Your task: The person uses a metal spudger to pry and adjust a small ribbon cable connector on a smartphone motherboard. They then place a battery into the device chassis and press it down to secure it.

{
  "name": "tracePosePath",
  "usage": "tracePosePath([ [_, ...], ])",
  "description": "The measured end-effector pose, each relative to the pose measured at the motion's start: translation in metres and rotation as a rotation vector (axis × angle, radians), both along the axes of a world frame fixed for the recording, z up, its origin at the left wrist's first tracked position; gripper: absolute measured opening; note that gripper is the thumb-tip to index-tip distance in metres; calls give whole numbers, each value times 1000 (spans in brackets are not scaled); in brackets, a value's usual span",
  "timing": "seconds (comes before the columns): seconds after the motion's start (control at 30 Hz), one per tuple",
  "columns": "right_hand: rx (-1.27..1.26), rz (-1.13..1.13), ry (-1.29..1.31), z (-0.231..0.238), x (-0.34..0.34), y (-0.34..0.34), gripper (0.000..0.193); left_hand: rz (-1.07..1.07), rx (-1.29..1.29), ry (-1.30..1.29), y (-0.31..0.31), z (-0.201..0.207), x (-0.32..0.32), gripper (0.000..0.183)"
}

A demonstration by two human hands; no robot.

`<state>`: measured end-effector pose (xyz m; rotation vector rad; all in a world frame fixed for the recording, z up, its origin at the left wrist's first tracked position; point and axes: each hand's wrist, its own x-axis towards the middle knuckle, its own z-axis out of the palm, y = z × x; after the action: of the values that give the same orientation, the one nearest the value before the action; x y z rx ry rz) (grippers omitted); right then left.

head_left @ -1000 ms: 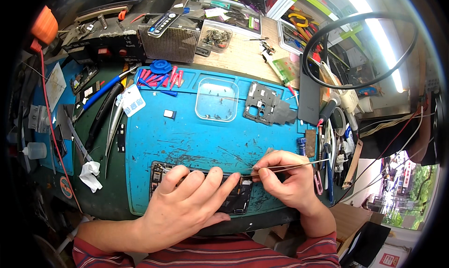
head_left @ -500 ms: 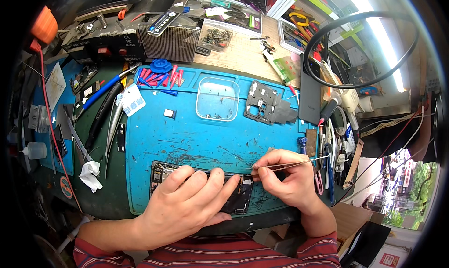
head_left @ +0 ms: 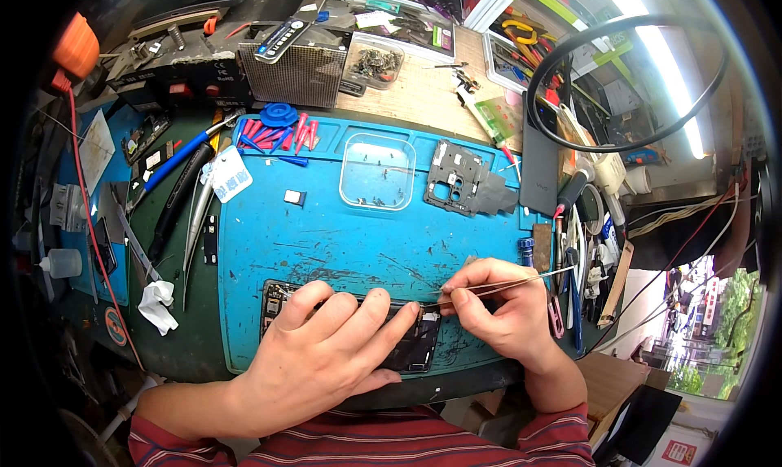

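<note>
An opened phone (head_left: 421,346), back cover off and dark inner parts showing, lies near the front edge of the blue work mat (head_left: 326,243). My left hand (head_left: 326,353) arches over its middle, index fingertip at the far long edge and thumb by the near edge, steadying it. Much of the phone is hidden beneath this hand. Between the thumb and fingers of my right hand (head_left: 509,316) is a pair of thin metal tweezers (head_left: 528,282). Their tips point left, to the phone's far edge beside my left index fingertip; what they touch is too small to make out.
Beyond the phone stand a clear tray (head_left: 376,174) of small screws and a dark phone inner cover (head_left: 456,182). A SIM tray (head_left: 295,197) lies left of them. Pens and long tools (head_left: 171,210) flank the mat's left; more tools (head_left: 574,263) crowd its right. A black cable loop (head_left: 627,147) hangs upper right.
Both hands keep almost the same place. The back end of the tweezers has tilted up slightly, and my left fingers have shifted a little.
</note>
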<state>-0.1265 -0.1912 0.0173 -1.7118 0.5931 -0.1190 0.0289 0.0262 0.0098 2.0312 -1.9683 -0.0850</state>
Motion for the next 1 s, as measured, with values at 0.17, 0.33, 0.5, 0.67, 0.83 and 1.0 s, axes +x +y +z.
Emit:
tracePosePath([
  [0.17,0,-2,2,1,1,0,10,3,11,-16,-1,1,0,80],
  [0.33,14,5,10,1,0,0,11,6,21,-30,-2,3,-1,80],
  [0.5,19,5,16,1,0,0,11,-8,10,-25,-4,2,1,78],
  [0.67,12,24,29,0,0,-2,12,-7,-25,-23,1,-2,0,73],
  [0.83,21,23,30,-1,-1,-3,12,-7,-24,-26,1,1,1,67],
  [1.0,74,-1,13,-2,-1,-3,13,-6,-3,-10,-1,2,0,74],
])
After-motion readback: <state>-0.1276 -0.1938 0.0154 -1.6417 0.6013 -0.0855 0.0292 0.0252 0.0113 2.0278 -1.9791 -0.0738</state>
